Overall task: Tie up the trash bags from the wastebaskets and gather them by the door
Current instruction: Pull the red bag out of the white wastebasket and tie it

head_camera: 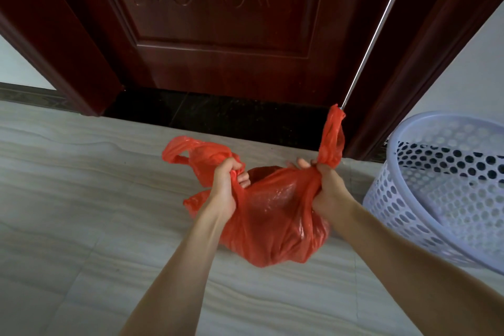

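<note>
Open floor lies left; a wastebasket (perforated, lilac) crowds the right.

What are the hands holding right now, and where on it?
Both grip the red trash bag at its gathered top: the left hand on the left handle loop, the right hand on the right loop.

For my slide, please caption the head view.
Both hands, left hand and right hand, grip a red trash bag's handles before a door.
</note>
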{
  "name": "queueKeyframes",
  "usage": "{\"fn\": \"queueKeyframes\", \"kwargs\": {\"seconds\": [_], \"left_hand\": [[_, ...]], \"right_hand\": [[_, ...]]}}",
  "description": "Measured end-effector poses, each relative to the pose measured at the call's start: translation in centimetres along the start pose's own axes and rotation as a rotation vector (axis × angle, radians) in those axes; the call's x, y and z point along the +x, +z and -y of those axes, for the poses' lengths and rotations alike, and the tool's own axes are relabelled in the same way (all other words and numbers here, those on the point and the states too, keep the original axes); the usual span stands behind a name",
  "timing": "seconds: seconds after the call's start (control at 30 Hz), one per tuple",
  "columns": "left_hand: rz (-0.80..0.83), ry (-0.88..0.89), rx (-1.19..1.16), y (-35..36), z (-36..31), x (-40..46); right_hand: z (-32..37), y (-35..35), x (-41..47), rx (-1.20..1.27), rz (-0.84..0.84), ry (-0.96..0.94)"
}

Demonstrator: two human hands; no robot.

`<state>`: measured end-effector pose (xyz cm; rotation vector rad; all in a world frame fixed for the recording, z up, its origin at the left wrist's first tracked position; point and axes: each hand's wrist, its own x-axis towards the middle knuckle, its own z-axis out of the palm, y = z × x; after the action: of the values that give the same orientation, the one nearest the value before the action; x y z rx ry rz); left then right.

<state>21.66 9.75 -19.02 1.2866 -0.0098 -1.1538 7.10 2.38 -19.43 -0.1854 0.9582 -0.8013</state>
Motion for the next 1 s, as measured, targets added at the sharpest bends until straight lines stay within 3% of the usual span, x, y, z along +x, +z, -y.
{"fn": "queueKeyframes", "kwargs": {"seconds": [0.07, 0.17, 0.27, 0.37, 0.43, 0.53, 0.67, 0.73, 0.8, 0.9, 1.0], "left_hand": [[0.052, -0.093, -0.006, -0.6, 0.0, -0.1], [0.083, -0.175, 0.085, -1.6, 0.0, 0.0], [0.121, -0.081, 0.105, -1.4, 0.4, 0.1], [0.018, 0.122, 0.099, -0.6, 1.3, 0.3], [-0.061, 0.189, 0.033, -0.3, 1.7, 0.8], [-0.167, 0.064, -0.096, -0.7, 1.8, 1.4], [-0.041, -0.238, -0.034, -0.8, 1.3, 0.7], [-0.009, -0.305, -0.015, -0.9, 1.0, 0.6], [-0.022, -0.28, -0.012, -0.8, 0.9, 0.7], [-0.119, -0.076, -0.127, -0.7, 1.3, 1.3], [-0.144, 0.057, -0.18, -0.4, 1.8, 1.0]], "right_hand": [[0.4, 0.3, 0.0, -0.08, 0.01, -0.064], [0.5, 0.4, 0.2, -0.43, -0.015, -0.285], [0.4, 0.4, 0.4, -0.636, -0.005, -0.422], [-0.3, 0.3, 0.2, -0.748, 0.049, -0.443], [-0.8, 0.2, 0.4, -0.752, 0.1, -0.364], [-0.9, 0.0, 0.7, -0.678, 0.079, -0.203], [-0.7, -0.7, 0.8, -0.695, 0.034, -0.194], [-0.6, -1.1, 0.7, -0.686, 0.05, -0.194], [-0.5, -1.1, 0.5, -0.605, 0.07, -0.142], [-0.5, -0.5, 0.2, -0.346, 0.177, -0.019], [0.0, -0.3, 0.4, -0.162, 0.204, -0.027]]}}
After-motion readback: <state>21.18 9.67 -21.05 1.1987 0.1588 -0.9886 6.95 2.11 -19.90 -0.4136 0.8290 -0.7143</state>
